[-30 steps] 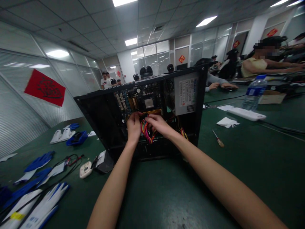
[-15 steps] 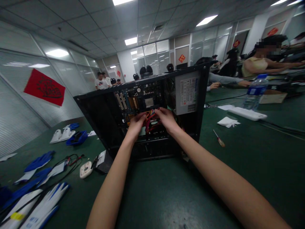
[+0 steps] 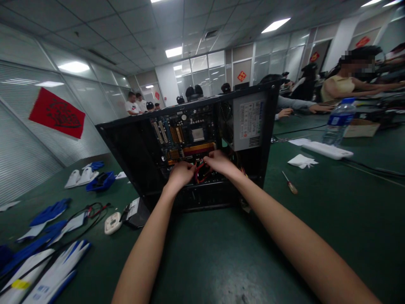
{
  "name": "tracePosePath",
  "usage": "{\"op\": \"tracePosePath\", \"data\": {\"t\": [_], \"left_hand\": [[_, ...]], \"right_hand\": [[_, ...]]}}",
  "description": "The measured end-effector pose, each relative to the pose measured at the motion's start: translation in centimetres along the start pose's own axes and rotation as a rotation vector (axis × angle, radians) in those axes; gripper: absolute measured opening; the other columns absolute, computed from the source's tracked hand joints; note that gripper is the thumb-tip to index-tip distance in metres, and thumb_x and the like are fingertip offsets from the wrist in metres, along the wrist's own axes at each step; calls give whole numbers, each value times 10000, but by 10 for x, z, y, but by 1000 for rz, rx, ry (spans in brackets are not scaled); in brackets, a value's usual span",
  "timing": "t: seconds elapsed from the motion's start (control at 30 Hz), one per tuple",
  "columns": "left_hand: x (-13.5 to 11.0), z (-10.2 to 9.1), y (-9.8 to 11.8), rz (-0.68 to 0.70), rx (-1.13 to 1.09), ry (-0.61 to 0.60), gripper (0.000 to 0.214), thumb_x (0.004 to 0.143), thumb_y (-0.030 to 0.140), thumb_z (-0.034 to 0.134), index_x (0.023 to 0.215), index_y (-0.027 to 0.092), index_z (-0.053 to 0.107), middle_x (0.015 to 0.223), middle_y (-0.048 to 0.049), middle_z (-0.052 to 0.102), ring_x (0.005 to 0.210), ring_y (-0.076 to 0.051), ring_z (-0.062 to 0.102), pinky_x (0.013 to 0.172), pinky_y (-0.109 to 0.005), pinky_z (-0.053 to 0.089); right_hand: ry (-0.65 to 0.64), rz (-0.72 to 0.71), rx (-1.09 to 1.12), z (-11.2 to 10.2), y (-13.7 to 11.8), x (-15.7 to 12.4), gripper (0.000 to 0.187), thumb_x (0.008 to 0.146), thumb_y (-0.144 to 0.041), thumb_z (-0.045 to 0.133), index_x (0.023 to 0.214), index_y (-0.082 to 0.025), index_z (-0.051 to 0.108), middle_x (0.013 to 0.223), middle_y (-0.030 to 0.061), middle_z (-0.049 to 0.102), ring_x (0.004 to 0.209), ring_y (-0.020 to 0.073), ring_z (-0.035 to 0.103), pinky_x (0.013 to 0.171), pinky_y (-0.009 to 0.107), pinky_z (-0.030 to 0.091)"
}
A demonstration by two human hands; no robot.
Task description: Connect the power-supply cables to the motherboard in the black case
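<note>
An open black computer case [image 3: 126, 147] stands on the green table, its inside facing me. Within it are a motherboard [image 3: 171, 136], a square metallic chip or heat-spreader [image 3: 198, 134] and a silver power supply [image 3: 248, 126] at the upper right. My left hand [image 3: 181, 175] is closed in a pinch on the red cables [image 3: 200, 172] in the lower part of the case. From the other side my right hand [image 3: 220, 162] pinches the same cable bundle. The cables' ends are too small and dark to make out.
On the right lie a screwdriver [image 3: 290, 184], a crumpled tissue [image 3: 302, 161], a white power strip [image 3: 327, 150] and a water bottle [image 3: 338, 122]. Work gloves [image 3: 55, 274], a blue tray [image 3: 101, 181] and a white round-cornered gadget [image 3: 112, 223] are on the left. People sit beyond.
Both hands have moved slightly down inside the case with the cables. Yellow-and-red slots on the motherboard now show above them.
</note>
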State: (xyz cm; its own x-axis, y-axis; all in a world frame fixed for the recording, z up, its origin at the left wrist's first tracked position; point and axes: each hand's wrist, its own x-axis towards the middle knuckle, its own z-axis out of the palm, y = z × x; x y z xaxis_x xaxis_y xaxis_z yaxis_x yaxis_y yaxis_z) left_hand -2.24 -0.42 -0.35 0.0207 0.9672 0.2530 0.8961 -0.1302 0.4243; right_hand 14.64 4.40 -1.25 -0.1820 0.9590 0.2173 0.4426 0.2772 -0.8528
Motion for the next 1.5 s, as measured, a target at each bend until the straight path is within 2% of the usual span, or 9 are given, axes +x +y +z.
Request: {"op": "tracePosePath", "data": {"t": [0.2, 0.43, 0.67, 1.17, 1.33, 1.5], "left_hand": [[-1, 0, 4, 14, 0, -31, 387, 915, 368, 517, 618, 180, 680, 549, -21, 580, 572, -165, 500, 572, -274, 273], [-3, 0, 5, 52, -15, -54, 399, 903, 341, 516, 551, 187, 624, 513, -23, 552, 536, -160, 484, 551, -284, 249], [-4, -1, 6, 70, -28, -17, 384, 892, 317, 542, 547, 183, 645, 481, -17, 524, 510, -153, 444, 537, -284, 243], [-6, -2, 9, 75, 74, -9, 393, 930, 365, 543, 604, 188, 672, 564, -53, 624, 552, -182, 514, 580, -289, 274], [-9, -5, 15, 61, 106, -22, 366, 935, 327, 532, 639, 178, 687, 608, -65, 656, 579, -179, 538, 586, -286, 274], [-10, -6, 17, 51, 183, -51, 398, 962, 370, 499, 708, 165, 727, 671, -78, 697, 614, -176, 571, 583, -277, 290]], "right_hand": [[-8, 6, -55, -1, 0, -2, 224, 881, -300, 575, 696, -178, 603, 665, 44, 683, 517, 132, 574, 515, 247, 355], [-4, -8, -106, -3, -6, -6, 238, 880, -302, 579, 675, -183, 598, 676, 60, 674, 591, 157, 601, 525, 257, 340], [11, -13, -156, -3, -9, -9, 229, 884, -315, 576, 716, -173, 640, 726, 76, 699, 635, 167, 615, 545, 259, 348], [17, -37, -161, -2, -10, -10, 223, 887, -299, 561, 705, -177, 603, 739, 84, 688, 648, 173, 598, 558, 269, 336], [23, -36, -165, -2, -10, -10, 218, 896, -306, 563, 751, -162, 640, 767, 89, 702, 666, 171, 604, 561, 262, 339], [21, -33, -233, -4, -13, -11, 228, 908, -299, 561, 835, -131, 697, 811, 95, 718, 669, 160, 591, 561, 257, 324]]}}
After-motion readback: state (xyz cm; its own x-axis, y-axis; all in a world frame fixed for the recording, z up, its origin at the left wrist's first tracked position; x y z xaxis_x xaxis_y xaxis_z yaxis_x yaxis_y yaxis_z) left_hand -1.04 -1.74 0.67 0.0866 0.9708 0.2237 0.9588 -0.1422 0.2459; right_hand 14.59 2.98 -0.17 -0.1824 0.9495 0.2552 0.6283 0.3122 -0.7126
